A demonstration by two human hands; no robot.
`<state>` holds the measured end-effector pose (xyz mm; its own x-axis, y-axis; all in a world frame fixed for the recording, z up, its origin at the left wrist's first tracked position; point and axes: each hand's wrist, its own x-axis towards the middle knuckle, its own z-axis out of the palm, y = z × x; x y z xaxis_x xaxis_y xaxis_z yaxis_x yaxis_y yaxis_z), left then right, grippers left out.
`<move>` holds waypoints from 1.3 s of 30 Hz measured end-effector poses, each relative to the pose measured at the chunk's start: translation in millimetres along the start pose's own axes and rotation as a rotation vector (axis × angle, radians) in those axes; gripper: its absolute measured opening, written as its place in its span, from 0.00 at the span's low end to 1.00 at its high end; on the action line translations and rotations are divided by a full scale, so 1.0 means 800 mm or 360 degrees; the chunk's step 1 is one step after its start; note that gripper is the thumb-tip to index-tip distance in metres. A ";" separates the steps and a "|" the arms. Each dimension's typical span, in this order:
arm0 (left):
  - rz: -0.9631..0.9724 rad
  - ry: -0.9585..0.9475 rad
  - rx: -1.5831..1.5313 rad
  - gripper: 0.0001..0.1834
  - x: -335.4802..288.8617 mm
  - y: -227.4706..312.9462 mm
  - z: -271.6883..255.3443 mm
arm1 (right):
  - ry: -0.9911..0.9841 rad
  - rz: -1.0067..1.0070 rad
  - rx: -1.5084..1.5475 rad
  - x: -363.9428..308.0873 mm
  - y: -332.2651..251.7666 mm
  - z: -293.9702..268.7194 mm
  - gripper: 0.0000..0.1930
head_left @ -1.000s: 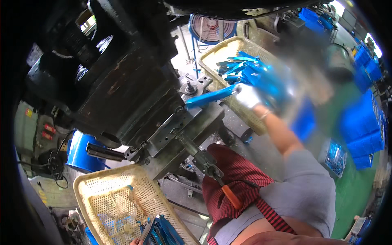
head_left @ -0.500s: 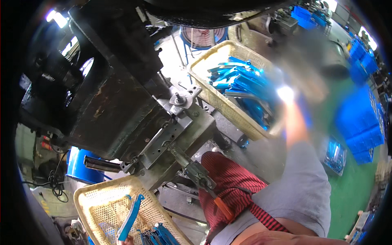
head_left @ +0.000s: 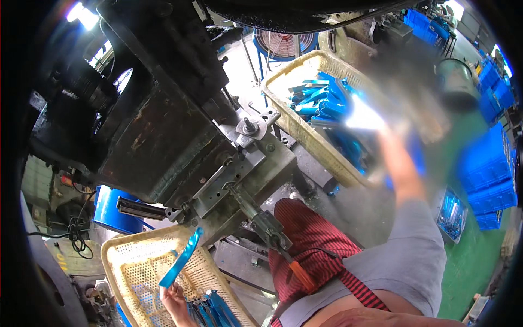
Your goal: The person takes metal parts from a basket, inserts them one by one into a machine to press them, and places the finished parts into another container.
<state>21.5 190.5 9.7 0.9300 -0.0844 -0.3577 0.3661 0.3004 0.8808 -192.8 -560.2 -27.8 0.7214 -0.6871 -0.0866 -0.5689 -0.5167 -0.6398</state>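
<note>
My left hand has its fingers closed round the lower end of a long, slightly curved blue metal strip, held tilted above the near cream basket. More blue strips lie in that basket, beside my wrist. My right arm stretches out to the far cream basket, which holds a heap of blue metal strips. White glare covers my right hand at the heap, so its fingers and anything in them cannot be made out.
A dark, heavy machine fills the upper left, with a steel fixture block and an orange-handled clamp in front of me. Behind are a round fan and a blue drum. Blue crates are stacked at right.
My left hand has risen into view with the blue strip, moving up and slightly right toward the fixture. My right arm stays stretched to the far basket; the whole view has shifted slightly.
</note>
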 end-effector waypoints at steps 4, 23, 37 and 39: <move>-0.0033 -0.0103 -0.0151 0.15 0.015 -0.018 0.046 | -0.0109 -0.0099 -0.0288 0.014 -0.020 0.054 0.52; -0.0191 -0.0243 -0.0487 0.13 0.110 -0.075 0.093 | 0.0568 -0.0737 -0.1090 0.088 -0.206 0.017 0.19; -0.0552 -0.0476 -0.1031 0.13 0.186 -0.162 0.296 | -0.0526 -0.2372 -0.0096 -0.285 -0.252 0.207 0.22; -0.0462 -0.0552 -0.0993 0.13 0.184 -0.163 0.298 | -0.0346 -0.2550 -0.0097 -0.281 -0.272 0.202 0.18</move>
<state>118.4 -87.7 -83.6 0.7943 -0.5038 -0.3395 0.6064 0.6920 0.3918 -167.3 -210.8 7.6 0.5953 0.6282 0.5010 0.7736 -0.6167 -0.1459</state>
